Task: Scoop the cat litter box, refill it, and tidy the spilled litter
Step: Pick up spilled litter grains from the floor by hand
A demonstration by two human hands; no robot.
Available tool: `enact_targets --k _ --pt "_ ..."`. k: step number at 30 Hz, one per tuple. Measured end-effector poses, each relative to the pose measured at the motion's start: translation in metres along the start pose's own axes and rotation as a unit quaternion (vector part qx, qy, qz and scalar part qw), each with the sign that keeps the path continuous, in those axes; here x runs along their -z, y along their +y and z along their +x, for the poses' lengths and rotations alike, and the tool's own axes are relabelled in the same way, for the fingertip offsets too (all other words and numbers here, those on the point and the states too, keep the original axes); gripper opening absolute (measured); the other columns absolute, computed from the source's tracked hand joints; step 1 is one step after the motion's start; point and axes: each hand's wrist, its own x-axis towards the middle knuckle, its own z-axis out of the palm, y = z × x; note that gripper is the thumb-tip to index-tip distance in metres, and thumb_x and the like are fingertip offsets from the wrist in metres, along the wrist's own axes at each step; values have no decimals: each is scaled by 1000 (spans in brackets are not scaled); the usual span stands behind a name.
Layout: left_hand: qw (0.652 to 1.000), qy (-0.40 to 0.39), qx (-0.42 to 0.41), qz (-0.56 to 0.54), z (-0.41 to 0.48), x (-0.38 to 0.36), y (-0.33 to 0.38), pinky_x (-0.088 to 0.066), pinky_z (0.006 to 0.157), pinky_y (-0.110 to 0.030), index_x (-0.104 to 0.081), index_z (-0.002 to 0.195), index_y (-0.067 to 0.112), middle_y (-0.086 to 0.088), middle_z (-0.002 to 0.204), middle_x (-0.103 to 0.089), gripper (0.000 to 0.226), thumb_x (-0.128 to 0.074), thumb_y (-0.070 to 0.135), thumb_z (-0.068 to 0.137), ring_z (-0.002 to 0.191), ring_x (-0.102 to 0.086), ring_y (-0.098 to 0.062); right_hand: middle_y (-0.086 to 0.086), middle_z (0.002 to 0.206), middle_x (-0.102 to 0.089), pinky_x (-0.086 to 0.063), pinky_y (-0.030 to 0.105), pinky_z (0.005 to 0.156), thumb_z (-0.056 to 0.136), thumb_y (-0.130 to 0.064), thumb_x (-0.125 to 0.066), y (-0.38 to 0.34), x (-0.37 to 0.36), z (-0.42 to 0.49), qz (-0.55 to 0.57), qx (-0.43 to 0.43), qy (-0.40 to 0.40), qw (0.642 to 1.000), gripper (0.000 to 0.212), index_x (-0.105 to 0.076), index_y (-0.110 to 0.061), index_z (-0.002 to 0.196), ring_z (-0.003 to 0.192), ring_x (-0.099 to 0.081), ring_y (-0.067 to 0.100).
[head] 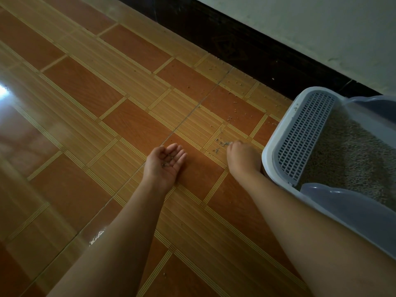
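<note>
Right hand (242, 155): reaching knuckles-up to the floor (107, 108), fingertips curling onto a cluster of spilled litter (222, 144); I cannot tell whether it is pinching any.
Left hand (166, 161): lying palm-up, loosely cupped, cradling a few pellets (168, 163).
Doing it well: probably by raking the cluster together and bringing the cupped palm alongside.
Litter box (270, 159): sitting just beside the right hand, filled.
Writing: none showing.

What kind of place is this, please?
Probably a room in a home: a glossy tiled floor, a cat litter box beside the wall, and spilled litter scattered nearby.
</note>
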Motion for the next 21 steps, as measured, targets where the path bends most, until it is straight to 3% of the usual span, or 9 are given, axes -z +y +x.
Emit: enact_targets --k 2,5,7,11,15,21 --pt "1000 -2 0 -2 1 0 1 -58 54 -28 -61 78 -4 -13 62 -69 36 -38 15 98 56 -70 -19 17 107 -60 -38 32 68 97 -6 -32 3 1 4 52 -24 14 998 27 -56 1 107 97 -59 31" --pt "1000 -1 -2 -2 4 -1 2 -58 54 -27 -61 78 -3 -12 62 -69 36 -38 16 98 56 -70 -19 16 105 -63 -46 29 62 101 -9 -26 0 0 15 2 -58 22 998 30 -52 3 113 89 -63 25" --pt "1000 0 0 -4 5 -1 2 -58 55 -27 -62 78 -3 -12 62 -69 36 -39 16 97 56 -70 -19 16 100 -64 -41 28 53 103 -19 -22 -4 0 20 -1 -63 25 998 38 -52 3 111 81 -63 24" --pt "1000 -2 2 -6 9 -3 2 -58 55 -27 -62 77 -3 -13 63 -69 36 -39 16 97 57 -70 -19 16 100 -64 -35 29 50 102 -34 -22 -5 -4 23 -10 -39 36 999 49 -52 3 112 81 -63 26" --pt "1000 -5 4 -12 11 -4 0 -59 57 -28 -63 76 -3 -13 63 -69 37 -39 15 97 57 -70 -20 14 102 -63 -35 29 51 102 -34 -22 -3 -11 22 -38 -4 49 998 46 -48 1 115 84 -63 26" --pt "1000 -19 9 -5 11 -7 -4 -59 59 -28 -70 50 -1 -12 62 -69 59 -38 16 97 56 -70 -19 12 95 -63 -35 25 44 102 -33 -22 -5 -15 9 -65 77 68 993 44 -50 1 109 75 -61 22"
